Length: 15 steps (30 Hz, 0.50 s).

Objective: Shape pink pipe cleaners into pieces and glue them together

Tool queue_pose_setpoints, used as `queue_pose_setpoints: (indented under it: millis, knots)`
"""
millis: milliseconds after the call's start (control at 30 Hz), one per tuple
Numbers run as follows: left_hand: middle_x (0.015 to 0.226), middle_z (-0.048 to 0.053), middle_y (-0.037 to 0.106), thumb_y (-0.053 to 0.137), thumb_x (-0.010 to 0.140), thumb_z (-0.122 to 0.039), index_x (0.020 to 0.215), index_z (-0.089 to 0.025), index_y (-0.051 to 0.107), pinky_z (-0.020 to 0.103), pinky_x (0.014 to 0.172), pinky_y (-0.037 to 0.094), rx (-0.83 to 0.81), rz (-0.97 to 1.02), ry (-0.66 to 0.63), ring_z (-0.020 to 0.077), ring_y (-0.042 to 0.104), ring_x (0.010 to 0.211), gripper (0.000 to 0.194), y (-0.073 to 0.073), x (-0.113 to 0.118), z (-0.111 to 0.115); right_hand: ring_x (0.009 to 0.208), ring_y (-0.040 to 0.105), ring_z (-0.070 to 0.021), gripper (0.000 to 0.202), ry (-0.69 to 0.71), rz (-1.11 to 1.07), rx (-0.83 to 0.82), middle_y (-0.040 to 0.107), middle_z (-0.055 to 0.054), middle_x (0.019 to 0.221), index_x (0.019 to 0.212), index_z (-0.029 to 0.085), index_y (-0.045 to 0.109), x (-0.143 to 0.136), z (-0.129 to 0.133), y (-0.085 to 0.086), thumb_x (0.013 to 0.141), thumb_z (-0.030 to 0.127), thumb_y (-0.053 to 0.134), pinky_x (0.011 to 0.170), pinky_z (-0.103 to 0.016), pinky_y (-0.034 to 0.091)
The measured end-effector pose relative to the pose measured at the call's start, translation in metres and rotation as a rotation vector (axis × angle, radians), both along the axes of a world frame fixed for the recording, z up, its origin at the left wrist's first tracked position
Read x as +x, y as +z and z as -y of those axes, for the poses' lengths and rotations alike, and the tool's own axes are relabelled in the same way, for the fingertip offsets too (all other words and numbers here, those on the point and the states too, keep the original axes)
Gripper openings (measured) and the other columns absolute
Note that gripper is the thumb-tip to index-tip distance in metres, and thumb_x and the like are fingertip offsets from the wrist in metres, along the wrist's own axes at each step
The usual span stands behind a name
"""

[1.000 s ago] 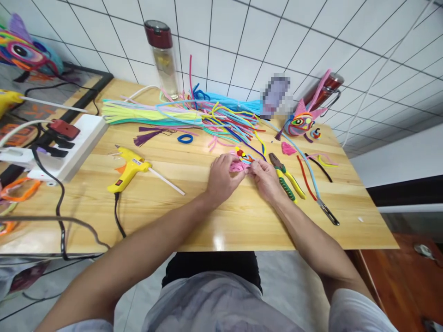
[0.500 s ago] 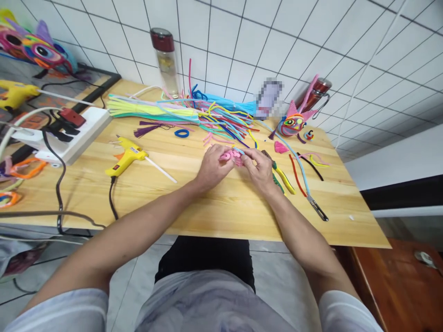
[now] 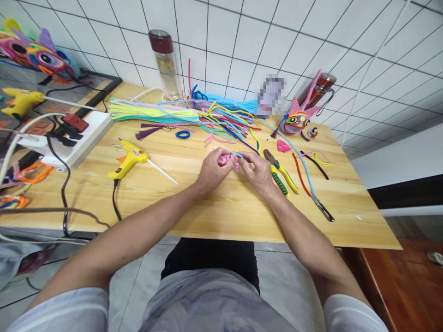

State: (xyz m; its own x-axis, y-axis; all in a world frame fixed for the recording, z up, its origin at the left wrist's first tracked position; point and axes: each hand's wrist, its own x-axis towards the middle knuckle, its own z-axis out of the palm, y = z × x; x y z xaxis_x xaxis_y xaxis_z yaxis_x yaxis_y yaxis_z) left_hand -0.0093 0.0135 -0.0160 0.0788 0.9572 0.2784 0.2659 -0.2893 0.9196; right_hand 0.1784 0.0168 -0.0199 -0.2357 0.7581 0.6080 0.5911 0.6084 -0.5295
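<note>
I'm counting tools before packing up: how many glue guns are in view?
2: one yellow glue gun on the wooden table, right of the white power strip; a second glue gun near the picture's left edge.

2 hands (image 3: 213, 171) (image 3: 258, 175) hold 1 pink fuzzy piece (image 3: 224, 159). Left: 2 yellow glue guns (image 3: 128, 159), 1 white power strip (image 3: 98, 127). Far left: 2 big-eyed figures (image 3: 51, 59). Far side: 1 clear bottle (image 3: 166, 71), 1 red flask (image 3: 319, 90). Middle: 1 blue ring (image 3: 177, 134). Right: 1 pink-eared figure (image 3: 297, 121), 1 pair of pliers (image 3: 274, 162), 1 fan-shaped piece (image 3: 284, 146), 1 loose red stem (image 3: 300, 174), 1 loose black stem (image 3: 320, 169).
</note>
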Motion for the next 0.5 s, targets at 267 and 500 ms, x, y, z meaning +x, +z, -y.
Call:
queue_pose_setpoints:
  millis: [267, 500]
  knots:
    - [0.087, 0.001, 0.069, 0.067, 0.090, -0.024, 0.089, -0.022, 0.063, 0.033, 0.081, 0.048, 0.088, -0.097, -0.024, 0.0183, 0.060, 0.083, 0.005, -0.008, 0.004, 0.001, 0.092, 0.075, -0.0235, 0.020, -0.057, 0.077, 0.018, 0.081, -0.009, 0.103, 0.112, 0.022, 0.075, -0.005, 0.005, 0.003, 0.097, 0.027, 0.064, 0.084, -0.037, 0.061]
    - [0.087, 0.002, 0.072, 0.067, 0.090, -0.020, 0.082, -0.023, 0.062, 0.035, 0.085, 0.048, 0.140, -0.196, 0.001, 0.0202, 0.063, 0.086, 0.010, -0.014, 0.005, 0.001, 0.086, 0.070, -0.0223, 0.012, -0.220, 0.267, 0.105, 0.076, -0.007, 0.091, 0.096, 0.024, 0.073, -0.014, 0.009, -0.002, 0.098, 0.022, 0.061, 0.079, -0.034, 0.052]
